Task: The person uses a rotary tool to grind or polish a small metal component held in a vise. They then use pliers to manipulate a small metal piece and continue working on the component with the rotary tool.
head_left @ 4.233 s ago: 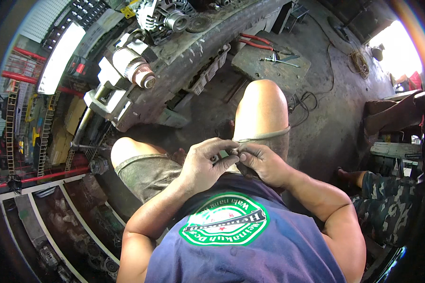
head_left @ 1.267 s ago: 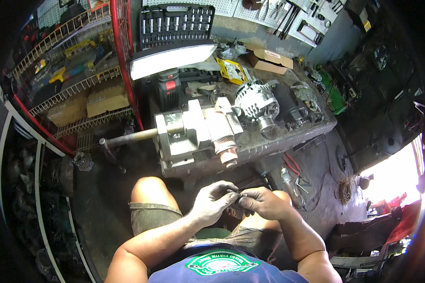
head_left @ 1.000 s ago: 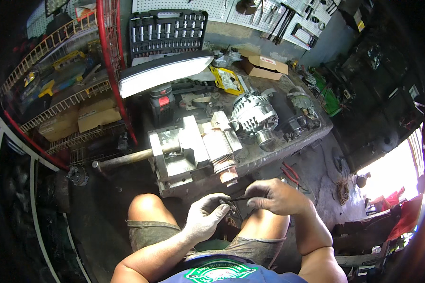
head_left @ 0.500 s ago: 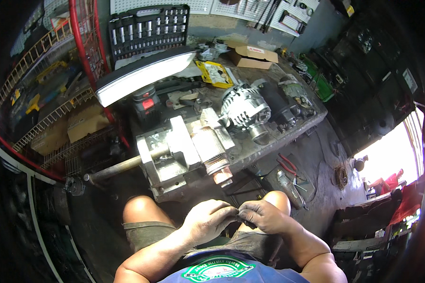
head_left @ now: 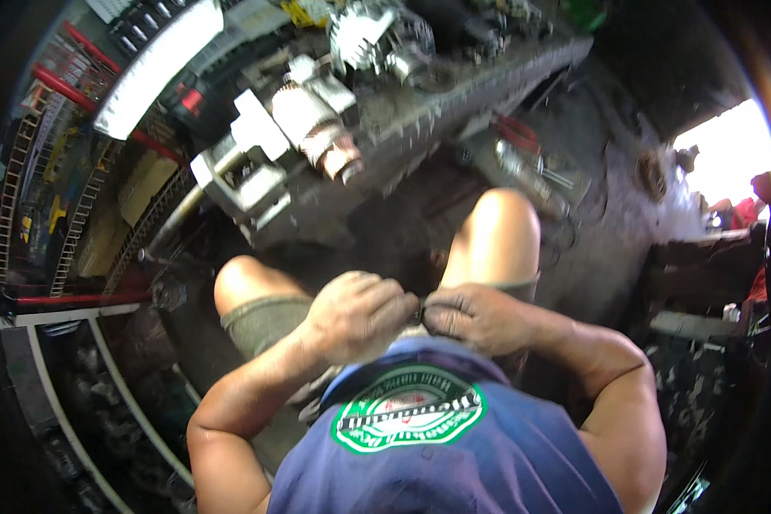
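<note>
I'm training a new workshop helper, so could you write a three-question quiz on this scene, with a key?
1. True or false: the left hand and right hand are spread wide apart.
2. What sits clamped in the vise?
A) a wooden board
B) a cylinder with a coppery end
C) a rubber tyre
3. Fill in: the long bright lamp is in the upper ____ part of the picture.

Key: 1. False; they are close together, and anything between their fingertips is too blurred to name. 2. B. 3. Left.
</note>
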Demonstrator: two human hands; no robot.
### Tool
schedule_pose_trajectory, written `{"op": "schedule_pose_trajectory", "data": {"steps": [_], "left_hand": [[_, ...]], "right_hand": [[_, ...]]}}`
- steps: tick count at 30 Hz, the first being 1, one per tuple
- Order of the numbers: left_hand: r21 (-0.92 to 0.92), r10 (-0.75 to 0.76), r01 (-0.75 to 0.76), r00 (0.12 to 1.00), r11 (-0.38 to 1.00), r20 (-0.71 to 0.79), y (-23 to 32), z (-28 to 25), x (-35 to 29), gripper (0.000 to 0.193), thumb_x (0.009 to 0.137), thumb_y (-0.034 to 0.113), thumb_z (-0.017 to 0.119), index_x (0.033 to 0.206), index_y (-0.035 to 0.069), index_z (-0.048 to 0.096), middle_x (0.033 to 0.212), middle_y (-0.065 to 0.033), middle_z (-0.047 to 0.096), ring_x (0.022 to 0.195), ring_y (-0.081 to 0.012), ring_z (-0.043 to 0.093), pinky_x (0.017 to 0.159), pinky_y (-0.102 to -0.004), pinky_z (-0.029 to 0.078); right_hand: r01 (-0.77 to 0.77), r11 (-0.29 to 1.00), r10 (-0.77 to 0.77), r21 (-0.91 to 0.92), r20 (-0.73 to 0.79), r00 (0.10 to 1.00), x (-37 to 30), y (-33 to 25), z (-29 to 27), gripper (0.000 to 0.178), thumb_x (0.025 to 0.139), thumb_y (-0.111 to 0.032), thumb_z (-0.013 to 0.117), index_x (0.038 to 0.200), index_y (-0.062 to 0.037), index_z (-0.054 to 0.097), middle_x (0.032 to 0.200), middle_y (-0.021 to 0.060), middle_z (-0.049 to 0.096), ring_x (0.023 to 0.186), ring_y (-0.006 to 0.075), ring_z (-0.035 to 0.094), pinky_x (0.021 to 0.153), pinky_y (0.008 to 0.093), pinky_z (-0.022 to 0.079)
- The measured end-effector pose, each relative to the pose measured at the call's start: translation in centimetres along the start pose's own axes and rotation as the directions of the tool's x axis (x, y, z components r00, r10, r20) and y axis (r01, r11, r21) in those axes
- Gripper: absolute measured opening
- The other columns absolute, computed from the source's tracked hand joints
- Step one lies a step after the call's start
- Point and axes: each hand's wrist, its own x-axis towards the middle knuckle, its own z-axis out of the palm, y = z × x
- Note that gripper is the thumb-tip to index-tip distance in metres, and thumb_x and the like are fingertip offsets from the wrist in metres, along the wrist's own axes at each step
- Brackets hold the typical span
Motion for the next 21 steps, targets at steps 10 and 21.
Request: {"op": "schedule_pose_trajectory", "data": {"steps": [10, 21], "left_hand": [[-0.448, -0.616, 0.667, 0.737, 0.595, 0.279, 4.7, 3.3, 1.6, 0.035, 0.109, 0.027, 0.056, 0.09, 0.0, 0.069, 0.074, -0.0188, 0.064, 0.074, -0.0389, 0.067, 0.067, -0.0451, 0.053], [-0.22, -0.201, 0.217, 0.975, 0.951, 0.095, 2.8, 3.0, 2.2, 0.017, 0.087, 0.01, 0.076, 0.101, 0.003, 0.068, 0.093, -0.013, 0.067, 0.083, -0.0333, 0.068, 0.071, -0.0424, 0.056]], "right_hand": [[0.295, 0.731, -0.486, -0.615, -0.165, 0.859, -2.1, 2.4, 0.3, 0.018, 0.096, -0.015, 0.071, 0.094, 0.001, 0.063, 0.089, 0.0195, 0.066, 0.084, 0.0415, 0.067, 0.075, 0.0514, 0.053], [0.287, 0.915, -0.349, -0.285, -0.2, 0.916, -2.7, 3.8, -0.3, 0.013, 0.096, -0.012, 0.066, 0.094, 0.0016, 0.065, 0.088, 0.0232, 0.066, 0.084, 0.0432, 0.067, 0.075, 0.0516, 0.053]]}}
